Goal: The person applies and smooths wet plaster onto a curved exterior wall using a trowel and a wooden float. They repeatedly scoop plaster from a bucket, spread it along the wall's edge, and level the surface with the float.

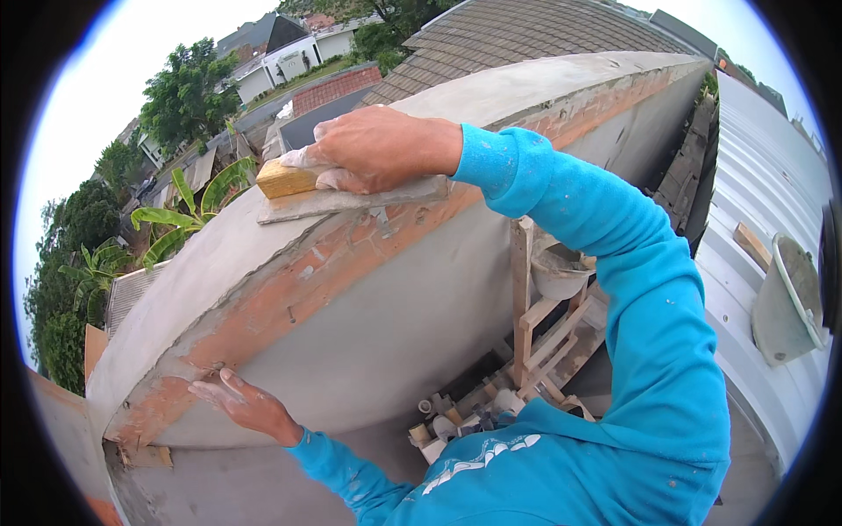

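Note:
My right hand [386, 147] is wrapped round a plastering float [288, 180], which has a yellowish wooden block on a flat grey board. The float lies flat on the top of a wall [167, 302] coated in grey plaster. Whitish plaster smears the fingers. Below the wall's top edge runs a bare orange strip [281, 294] with chipped patches. My left hand [250, 408] holds nothing, its fingers stretched out beside the lower left end of that strip; whether the fingertips touch it I cannot tell.
Below the wall stands wooden scaffolding [521, 302] with a mortar-filled bucket [561, 272]. Another bucket [785, 302] and a wood offcut [752, 245] rest on the corrugated metal roof [745, 175] at right. Beyond the wall are a tiled roof [517, 48] and banana plants [189, 215].

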Demonstrator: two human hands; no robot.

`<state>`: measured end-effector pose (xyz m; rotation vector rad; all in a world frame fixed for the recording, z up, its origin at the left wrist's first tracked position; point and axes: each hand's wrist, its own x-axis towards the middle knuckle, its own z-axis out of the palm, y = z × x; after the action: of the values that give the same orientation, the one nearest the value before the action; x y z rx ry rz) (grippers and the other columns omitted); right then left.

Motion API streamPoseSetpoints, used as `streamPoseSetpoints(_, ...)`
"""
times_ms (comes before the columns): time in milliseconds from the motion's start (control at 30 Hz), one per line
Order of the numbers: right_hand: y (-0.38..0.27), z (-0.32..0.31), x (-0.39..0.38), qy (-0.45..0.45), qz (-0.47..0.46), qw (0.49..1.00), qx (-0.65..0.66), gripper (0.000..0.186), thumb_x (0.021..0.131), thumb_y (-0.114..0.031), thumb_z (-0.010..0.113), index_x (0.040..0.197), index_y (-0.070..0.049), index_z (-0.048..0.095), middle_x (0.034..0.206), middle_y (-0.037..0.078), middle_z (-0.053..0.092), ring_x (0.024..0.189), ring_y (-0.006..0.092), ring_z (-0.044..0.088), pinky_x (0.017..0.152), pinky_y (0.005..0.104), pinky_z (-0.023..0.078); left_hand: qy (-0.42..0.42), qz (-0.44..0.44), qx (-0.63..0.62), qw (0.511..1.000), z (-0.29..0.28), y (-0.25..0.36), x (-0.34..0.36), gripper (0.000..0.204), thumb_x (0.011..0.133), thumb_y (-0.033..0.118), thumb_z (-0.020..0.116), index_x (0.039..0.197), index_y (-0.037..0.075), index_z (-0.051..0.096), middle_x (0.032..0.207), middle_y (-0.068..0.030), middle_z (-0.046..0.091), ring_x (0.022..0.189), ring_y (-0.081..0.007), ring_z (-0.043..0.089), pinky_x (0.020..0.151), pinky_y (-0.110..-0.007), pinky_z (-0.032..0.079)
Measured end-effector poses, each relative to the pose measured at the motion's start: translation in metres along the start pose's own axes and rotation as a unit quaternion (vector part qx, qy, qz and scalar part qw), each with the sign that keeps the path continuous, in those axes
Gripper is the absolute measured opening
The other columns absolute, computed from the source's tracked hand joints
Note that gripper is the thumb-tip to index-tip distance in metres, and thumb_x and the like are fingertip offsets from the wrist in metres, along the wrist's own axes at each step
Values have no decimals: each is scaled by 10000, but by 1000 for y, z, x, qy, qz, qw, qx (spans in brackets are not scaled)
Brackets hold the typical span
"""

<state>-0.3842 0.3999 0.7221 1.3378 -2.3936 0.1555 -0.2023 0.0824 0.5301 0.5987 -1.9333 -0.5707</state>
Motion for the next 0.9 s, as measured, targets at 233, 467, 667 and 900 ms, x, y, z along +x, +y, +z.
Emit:
streamPoseSetpoints(233, 157, -16, -109, -18, 214, 971, -107, 334, 941, -287, 592, 1165, -40, 605, 1059, 198, 606, 1049, 376, 598, 894, 477, 473, 110, 45, -53, 992, 50, 60, -42, 698, 1052, 404, 354, 1498, -108, 195, 1595, -287, 89, 1490, -378, 134, 1205, -425, 153)
streamPoseSetpoints(467, 368, -78, -286, -57, 512, 814, -269, 429, 940, -286, 569, 1330, -107, 568, 1287, 187, 604, 1211, 342, 559, 1009, 463, 455, 211, 22, -91, 973, 131, 92, -54, 662, 1059, 398, 232, 1503, -91, 192, 1601, -257, 100, 1495, -354, 126, 1220, -424, 130)
streamPoseSetpoints(667, 411, -81, -307, -72, 497, 815, -287, 347, 927, -267, 567, 1183, -41, 630, 1156, 203, 658, 1101, 369, 611, 947, 487, 473, 301, 79, -118, 943, 162, 89, -50, 669, 1051, 405, 139, 1487, -91, 243, 1592, -248, 148, 1489, -347, 150, 1229, -439, 124)
streamPoseSetpoints(900, 236, -42, -184, 33, 155, 979, -125, 291, 955, -255, 570, 1115, -19, 629, 904, 198, 629, 884, 385, 616, 806, 493, 473, 343, 122, -128, 922, 167, 89, -44, 711, 1043, 433, 80, 1472, -94, 289, 1573, -248, 224, 1474, -352, 203, 1228, -447, 156)
